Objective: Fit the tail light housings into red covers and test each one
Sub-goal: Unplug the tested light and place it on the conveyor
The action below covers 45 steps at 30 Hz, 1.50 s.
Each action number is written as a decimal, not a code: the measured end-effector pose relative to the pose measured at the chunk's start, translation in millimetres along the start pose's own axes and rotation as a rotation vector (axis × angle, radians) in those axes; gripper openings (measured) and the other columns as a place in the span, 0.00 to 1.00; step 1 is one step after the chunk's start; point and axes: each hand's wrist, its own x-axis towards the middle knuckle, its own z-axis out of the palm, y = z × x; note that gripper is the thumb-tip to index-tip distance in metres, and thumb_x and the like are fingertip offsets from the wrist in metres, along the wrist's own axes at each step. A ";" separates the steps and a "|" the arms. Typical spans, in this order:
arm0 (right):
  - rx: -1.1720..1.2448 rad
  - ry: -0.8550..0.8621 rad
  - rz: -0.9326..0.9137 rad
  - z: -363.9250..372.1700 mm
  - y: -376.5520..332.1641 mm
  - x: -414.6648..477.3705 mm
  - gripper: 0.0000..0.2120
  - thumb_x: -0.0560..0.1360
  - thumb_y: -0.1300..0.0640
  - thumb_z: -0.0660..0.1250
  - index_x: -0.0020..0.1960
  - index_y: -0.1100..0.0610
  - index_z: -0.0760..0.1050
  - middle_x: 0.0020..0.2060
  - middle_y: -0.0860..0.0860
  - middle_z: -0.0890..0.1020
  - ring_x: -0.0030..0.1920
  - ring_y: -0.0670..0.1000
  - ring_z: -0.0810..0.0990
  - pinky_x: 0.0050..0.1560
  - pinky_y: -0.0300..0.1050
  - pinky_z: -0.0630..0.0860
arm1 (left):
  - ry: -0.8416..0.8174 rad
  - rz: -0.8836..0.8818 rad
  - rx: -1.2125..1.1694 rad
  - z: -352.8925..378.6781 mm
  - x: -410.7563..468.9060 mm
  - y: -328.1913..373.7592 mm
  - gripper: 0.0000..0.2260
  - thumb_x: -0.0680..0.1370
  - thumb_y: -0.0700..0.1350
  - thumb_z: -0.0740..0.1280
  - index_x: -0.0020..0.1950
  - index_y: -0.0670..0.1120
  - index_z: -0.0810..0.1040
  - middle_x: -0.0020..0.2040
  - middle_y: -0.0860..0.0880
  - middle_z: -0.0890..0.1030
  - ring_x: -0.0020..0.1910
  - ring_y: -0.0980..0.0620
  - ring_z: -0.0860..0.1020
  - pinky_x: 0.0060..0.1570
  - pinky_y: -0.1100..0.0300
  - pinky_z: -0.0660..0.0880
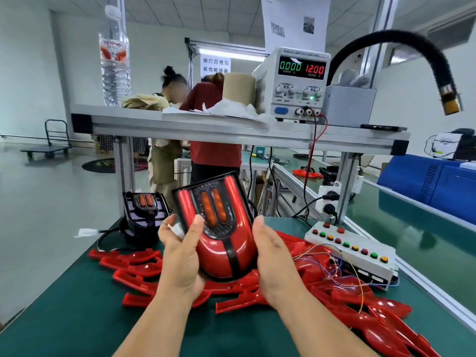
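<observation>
Two hands clasp the glossy red, black-striped tail light assembly (226, 256): left hand (180, 256) with its thumb on the face, right hand (275, 261) curled round the edge. Its long axis runs away from the fingers, and the white button-studded test box (353, 251) lies beyond the right ones.

Bench-level view: one wide-angle camera, worn on the head, looks forward and slightly down along a green bench (64, 318) from its near end. The left hand (180, 256) and right hand (277, 261) sit close to the lens at centre frame, forearms entering from the bottom edge, holding a tail light (221, 228) between them. A shelf (180, 122) crosses at mid-height, its power supply (296, 83) facing the lens. Two workers (213, 153) stand farther off beyond the bench. Straight edges bow toward the frame's margins.
</observation>
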 end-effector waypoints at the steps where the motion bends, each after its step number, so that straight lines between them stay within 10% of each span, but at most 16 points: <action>1: 0.022 0.065 0.019 -4.9 -1.4 4.0 0.26 0.79 0.41 0.60 0.53 0.66 0.75 0.52 0.65 0.80 0.45 0.42 0.75 0.60 0.59 0.74 | 0.023 -0.016 -0.050 -4.1 0.7 2.0 0.23 0.66 0.53 0.74 0.57 0.62 0.69 0.50 0.53 0.86 0.46 0.52 0.85 0.40 0.45 0.81; 2: 0.046 0.152 0.066 -11.7 -2.4 9.6 0.22 0.80 0.43 0.61 0.54 0.63 0.76 0.52 0.63 0.80 0.60 0.56 0.62 0.67 0.55 0.61 | 0.040 -0.035 -0.095 -8.9 1.9 3.6 0.24 0.66 0.53 0.73 0.59 0.61 0.70 0.51 0.53 0.85 0.47 0.50 0.85 0.40 0.44 0.80; 3: 0.048 0.222 0.128 -18.5 -1.7 15.2 0.17 0.80 0.45 0.62 0.56 0.58 0.76 0.50 0.57 0.81 0.48 0.50 0.79 0.49 0.42 0.65 | 0.045 -0.061 -0.130 -13.2 2.0 5.6 0.25 0.67 0.53 0.73 0.62 0.58 0.71 0.53 0.52 0.85 0.49 0.49 0.85 0.40 0.42 0.80; 5: 0.040 0.236 0.280 -26.8 0.8 23.9 0.11 0.81 0.47 0.61 0.57 0.52 0.75 0.42 0.45 0.67 0.51 0.51 0.78 0.54 0.51 0.75 | 0.022 -0.165 -0.167 -18.3 -1.2 8.3 0.32 0.68 0.54 0.72 0.71 0.54 0.68 0.62 0.47 0.81 0.56 0.44 0.83 0.48 0.38 0.79; 6: 0.049 0.202 0.380 -27.2 2.8 27.5 0.09 0.81 0.48 0.61 0.54 0.52 0.75 0.56 0.48 0.56 0.53 0.54 0.78 0.55 0.54 0.76 | 0.002 -0.224 -0.173 -18.6 -3.4 8.8 0.35 0.69 0.54 0.71 0.75 0.51 0.65 0.65 0.45 0.79 0.59 0.42 0.81 0.53 0.37 0.78; 7: 0.077 0.166 0.473 -25.6 6.5 31.8 0.10 0.81 0.49 0.61 0.54 0.54 0.76 0.50 0.56 0.79 0.52 0.56 0.79 0.53 0.56 0.78 | -0.034 -0.271 -0.174 -17.8 -6.1 9.0 0.35 0.71 0.54 0.70 0.76 0.48 0.64 0.66 0.42 0.78 0.60 0.40 0.80 0.54 0.37 0.77; 10: 0.210 0.117 0.580 -15.5 14.8 44.2 0.18 0.81 0.47 0.61 0.62 0.60 0.73 0.50 0.59 0.77 0.50 0.58 0.78 0.44 0.52 0.80 | -0.151 -0.343 -0.149 -10.0 -16.5 8.7 0.29 0.71 0.53 0.67 0.69 0.40 0.73 0.60 0.36 0.81 0.56 0.38 0.81 0.46 0.44 0.81; 17: 0.457 0.003 0.573 -20.0 3.7 67.4 0.45 0.67 0.20 0.53 0.72 0.49 0.70 0.70 0.60 0.72 0.67 0.68 0.72 0.69 0.65 0.67 | -0.333 -0.344 0.018 -8.4 -25.4 3.6 0.18 0.74 0.44 0.69 0.61 0.37 0.79 0.55 0.33 0.82 0.51 0.36 0.83 0.46 0.45 0.81; 22: 0.654 -0.206 0.343 -31.6 -18.1 65.8 0.12 0.79 0.58 0.59 0.39 0.55 0.77 0.29 0.51 0.79 0.28 0.51 0.78 0.34 0.45 0.76 | -0.317 -0.388 0.043 -4.1 -23.4 0.7 0.23 0.68 0.47 0.77 0.58 0.38 0.81 0.54 0.32 0.82 0.47 0.36 0.84 0.43 0.46 0.81; 33: 0.628 -0.286 0.372 -14.6 4.9 30.9 0.10 0.69 0.66 0.58 0.43 0.66 0.77 0.29 0.59 0.81 0.27 0.55 0.81 0.27 0.43 0.79 | -0.216 -0.510 -0.132 8.1 -23.7 -19.4 0.22 0.64 0.56 0.71 0.49 0.41 0.86 0.49 0.37 0.85 0.42 0.42 0.85 0.37 0.51 0.82; 39: 0.418 -0.444 0.485 -11.0 8.2 14.2 0.21 0.68 0.52 0.66 0.55 0.65 0.82 0.53 0.61 0.83 0.53 0.59 0.83 0.57 0.53 0.79 | -0.087 -0.346 -0.075 7.2 -12.6 -6.7 0.35 0.66 0.56 0.71 0.69 0.39 0.72 0.58 0.35 0.81 0.52 0.37 0.82 0.45 0.46 0.81; 45: 0.677 -0.338 0.208 -34.4 2.0 16.2 0.23 0.66 0.60 0.67 0.62 0.52 0.76 0.49 0.64 0.83 0.44 0.60 0.81 0.48 0.53 0.77 | 0.014 -0.182 0.147 2.6 -1.2 1.2 0.13 0.77 0.49 0.69 0.58 0.44 0.75 0.52 0.39 0.84 0.50 0.38 0.83 0.50 0.39 0.80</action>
